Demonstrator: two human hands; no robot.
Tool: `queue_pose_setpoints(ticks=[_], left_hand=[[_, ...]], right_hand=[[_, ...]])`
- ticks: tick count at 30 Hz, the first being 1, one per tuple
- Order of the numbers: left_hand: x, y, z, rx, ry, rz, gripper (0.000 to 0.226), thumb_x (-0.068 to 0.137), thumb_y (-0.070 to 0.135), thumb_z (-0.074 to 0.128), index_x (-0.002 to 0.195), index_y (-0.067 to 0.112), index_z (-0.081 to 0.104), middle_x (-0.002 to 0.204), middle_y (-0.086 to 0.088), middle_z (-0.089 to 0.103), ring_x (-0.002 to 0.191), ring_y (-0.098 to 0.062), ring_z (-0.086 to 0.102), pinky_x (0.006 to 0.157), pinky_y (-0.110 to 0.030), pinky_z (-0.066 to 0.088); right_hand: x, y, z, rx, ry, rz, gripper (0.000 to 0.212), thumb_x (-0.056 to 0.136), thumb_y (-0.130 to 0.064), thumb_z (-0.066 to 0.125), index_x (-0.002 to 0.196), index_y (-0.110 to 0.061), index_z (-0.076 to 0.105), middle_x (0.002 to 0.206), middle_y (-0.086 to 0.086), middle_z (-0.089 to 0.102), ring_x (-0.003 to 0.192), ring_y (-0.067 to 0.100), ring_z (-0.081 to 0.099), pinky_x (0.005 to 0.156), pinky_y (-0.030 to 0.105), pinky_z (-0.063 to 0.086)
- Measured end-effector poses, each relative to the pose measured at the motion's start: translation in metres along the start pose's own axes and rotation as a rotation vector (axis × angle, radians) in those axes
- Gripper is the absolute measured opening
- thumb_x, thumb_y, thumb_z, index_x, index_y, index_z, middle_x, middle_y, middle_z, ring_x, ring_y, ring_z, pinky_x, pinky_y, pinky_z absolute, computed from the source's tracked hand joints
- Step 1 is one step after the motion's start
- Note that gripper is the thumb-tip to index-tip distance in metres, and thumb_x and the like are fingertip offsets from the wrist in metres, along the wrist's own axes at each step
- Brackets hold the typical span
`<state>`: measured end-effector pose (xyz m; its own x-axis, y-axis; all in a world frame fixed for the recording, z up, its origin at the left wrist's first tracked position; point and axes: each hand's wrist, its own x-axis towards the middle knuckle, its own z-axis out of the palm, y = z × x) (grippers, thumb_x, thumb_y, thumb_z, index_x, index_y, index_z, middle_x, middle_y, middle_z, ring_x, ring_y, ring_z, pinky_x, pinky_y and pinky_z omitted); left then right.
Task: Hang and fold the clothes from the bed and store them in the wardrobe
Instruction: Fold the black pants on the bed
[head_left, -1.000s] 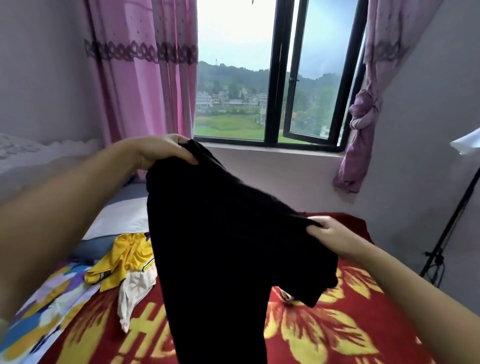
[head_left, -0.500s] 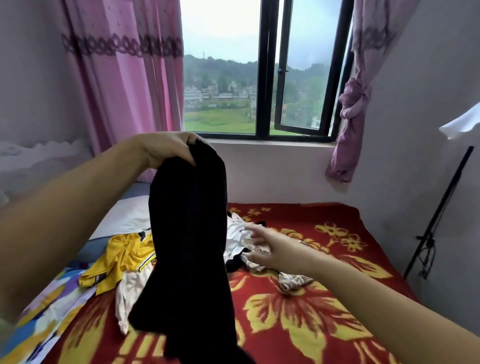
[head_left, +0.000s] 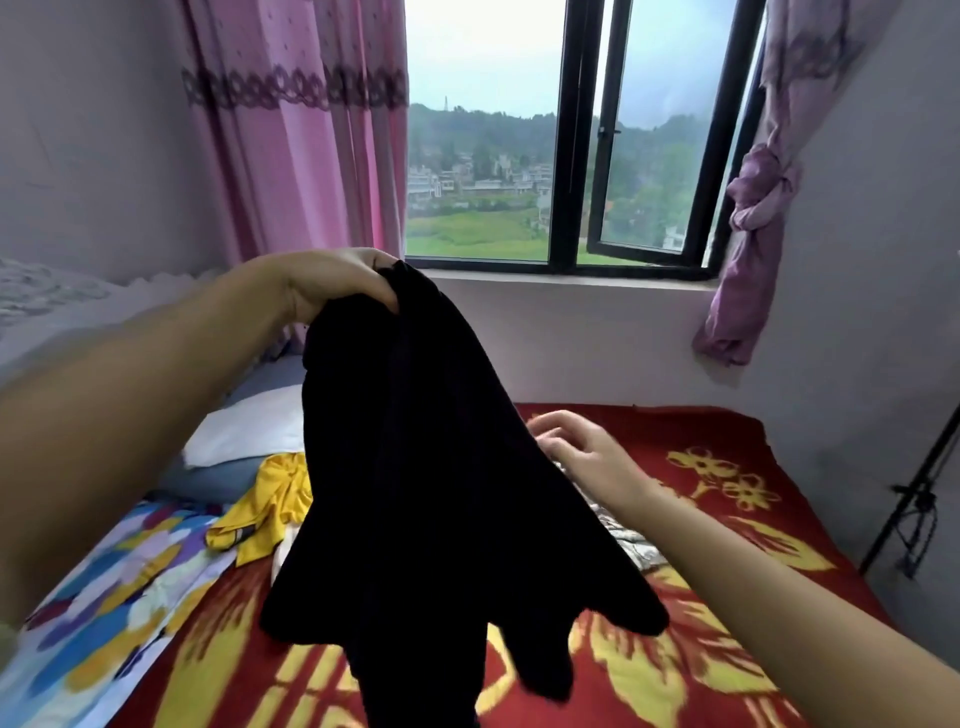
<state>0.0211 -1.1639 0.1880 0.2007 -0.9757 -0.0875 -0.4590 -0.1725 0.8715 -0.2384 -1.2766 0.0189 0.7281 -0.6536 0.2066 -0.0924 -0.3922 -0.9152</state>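
A black garment (head_left: 431, 509) hangs in the air over the bed, spread wide at the bottom. My left hand (head_left: 337, 283) grips its top edge up high. My right hand (head_left: 587, 454) hovers to the right of the cloth with fingers loosely spread, holding nothing. Whether its fingertips touch the black cloth I cannot tell. On the bed lie a yellow shirt (head_left: 270, 501) to the left and a white patterned garment (head_left: 631, 543) partly hidden behind the black one.
The bed carries a red blanket with yellow flowers (head_left: 727, 623) and a colourful sheet (head_left: 104, 587). A white pillow (head_left: 244, 436) lies at the head. A window with pink curtains (head_left: 291, 156) is behind. A black stand (head_left: 914, 499) leans at the right wall.
My right hand let go of the black garment, dropped toward the bed, then rose back beside the cloth. The garment swung from a narrow hang to a wide spread.
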Motion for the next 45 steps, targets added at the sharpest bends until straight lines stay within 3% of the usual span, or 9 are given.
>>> queue_pose_setpoints(ticks=[5,10,17,21,27,31,36,40,45], left_hand=[[0.013,0.015,0.019,0.078,0.060,-0.052,0.017,0.068,0.004,0.067,0.084,0.005,0.065,0.070,-0.012,0.069,0.058,-0.019,0.068,0.051,-0.028,0.056],[0.024,0.026,0.038,0.121,0.191,-0.104,0.018,0.080,0.004,0.065,0.098,0.005,0.064,0.085,-0.017,0.069,0.065,-0.024,0.070,0.053,-0.030,0.056],[0.025,0.046,0.055,0.082,0.199,-0.065,0.016,0.080,0.005,0.065,0.095,0.005,0.064,0.085,-0.016,0.068,0.061,-0.023,0.070,0.053,-0.031,0.056],[0.024,0.046,0.044,0.088,0.229,-0.057,0.015,0.079,0.005,0.066,0.094,0.007,0.065,0.084,-0.017,0.068,0.064,-0.025,0.071,0.056,-0.033,0.056],[0.024,0.020,0.019,0.159,0.238,-0.114,0.022,0.080,0.008,0.068,0.102,0.006,0.067,0.090,-0.017,0.070,0.068,-0.025,0.070,0.057,-0.032,0.056],[0.026,0.013,0.018,0.091,0.164,-0.112,0.023,0.080,0.012,0.072,0.102,0.007,0.067,0.082,-0.014,0.073,0.069,-0.024,0.072,0.056,-0.032,0.057],[0.031,0.029,0.024,0.062,0.108,-0.057,0.021,0.079,0.019,0.075,0.098,0.011,0.069,0.085,-0.011,0.074,0.076,-0.024,0.072,0.062,-0.033,0.058],[0.034,0.033,0.025,0.069,0.132,-0.066,0.025,0.080,0.021,0.074,0.101,0.008,0.067,0.089,-0.013,0.072,0.078,-0.025,0.071,0.067,-0.036,0.057],[0.037,0.035,0.036,0.042,0.137,-0.074,0.026,0.081,0.019,0.072,0.102,0.006,0.065,0.093,-0.016,0.070,0.077,-0.027,0.069,0.065,-0.036,0.057]], right_hand=[[-0.019,-0.011,0.035,0.104,-0.353,0.029,0.045,0.092,-0.065,0.033,0.134,-0.052,0.040,0.114,-0.036,0.055,0.110,-0.002,0.057,0.096,0.027,0.046],[-0.017,-0.010,0.046,0.217,-0.350,0.037,0.026,0.093,-0.059,0.045,0.114,-0.073,0.040,0.123,-0.038,0.054,0.117,-0.006,0.054,0.094,0.017,0.048],[0.009,0.040,0.070,0.029,-0.057,0.167,0.038,0.089,-0.034,0.060,0.124,-0.035,0.046,0.102,-0.009,0.068,0.085,0.000,0.066,0.078,0.029,0.055],[0.013,0.057,0.057,-0.237,0.102,0.198,0.020,0.094,-0.017,0.045,0.093,-0.006,0.061,0.086,0.016,0.067,0.083,0.033,0.062,0.056,0.031,0.035],[0.011,0.043,-0.017,-0.359,0.338,0.151,0.020,0.083,-0.005,0.052,0.068,-0.017,0.057,0.064,-0.003,0.059,0.064,0.018,0.053,0.051,0.018,0.034],[0.010,0.045,-0.057,-0.460,0.420,0.082,0.015,0.087,-0.009,0.054,0.095,-0.020,0.061,0.079,-0.003,0.061,0.077,0.019,0.056,0.063,0.028,0.033],[-0.007,0.055,-0.056,-0.553,0.367,-0.193,0.025,0.093,-0.016,0.059,0.112,-0.014,0.043,0.081,0.005,0.062,0.073,0.027,0.063,0.054,0.025,0.034],[-0.026,0.038,-0.042,-0.638,0.143,-0.475,0.039,0.093,-0.011,0.050,0.131,-0.019,0.047,0.114,0.007,0.066,0.096,0.014,0.065,0.080,0.020,0.048],[-0.026,0.024,0.001,-0.786,-0.049,-0.312,0.025,0.091,-0.034,0.051,0.105,-0.018,0.064,0.101,-0.004,0.063,0.087,0.018,0.065,0.074,0.033,0.052]])
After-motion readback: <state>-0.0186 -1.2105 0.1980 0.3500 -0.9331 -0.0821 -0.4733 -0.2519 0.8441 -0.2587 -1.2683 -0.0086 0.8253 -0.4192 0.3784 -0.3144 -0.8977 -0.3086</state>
